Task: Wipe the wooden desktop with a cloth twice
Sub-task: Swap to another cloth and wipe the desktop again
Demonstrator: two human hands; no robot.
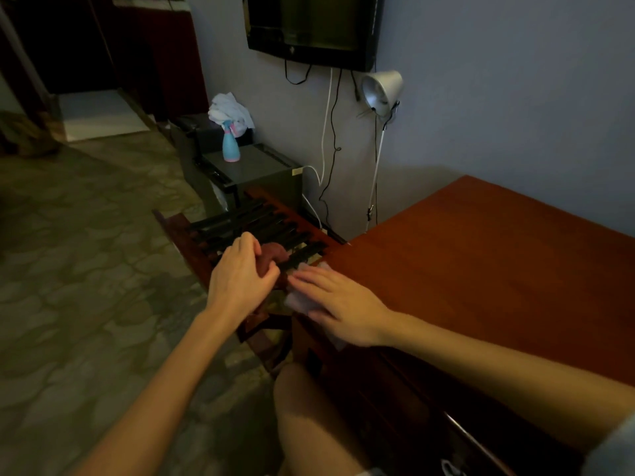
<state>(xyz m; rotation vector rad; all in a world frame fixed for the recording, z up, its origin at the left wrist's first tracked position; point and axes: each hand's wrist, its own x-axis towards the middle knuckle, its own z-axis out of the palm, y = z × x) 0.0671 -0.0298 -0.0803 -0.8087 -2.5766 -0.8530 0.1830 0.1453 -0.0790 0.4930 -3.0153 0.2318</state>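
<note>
Head view. The right hand [338, 304] lies flat, fingers spread, pressing a pale cloth [297, 302] onto the near left corner of the wooden bench [481, 255]; part of the cloth overhangs the left edge. The left hand [240, 274], loosely curled, is beyond that edge, over a dark slatted rack [254, 225], touching a reddish-brown lump [271, 257]; whether it grips it cannot be told. The step in hand appears to be a wiping stroke at the corner. The rest of the bench top lies bare, so the next move calls for sweeping the flattened cloth toward the right edge under steady downward pressure.
</note>
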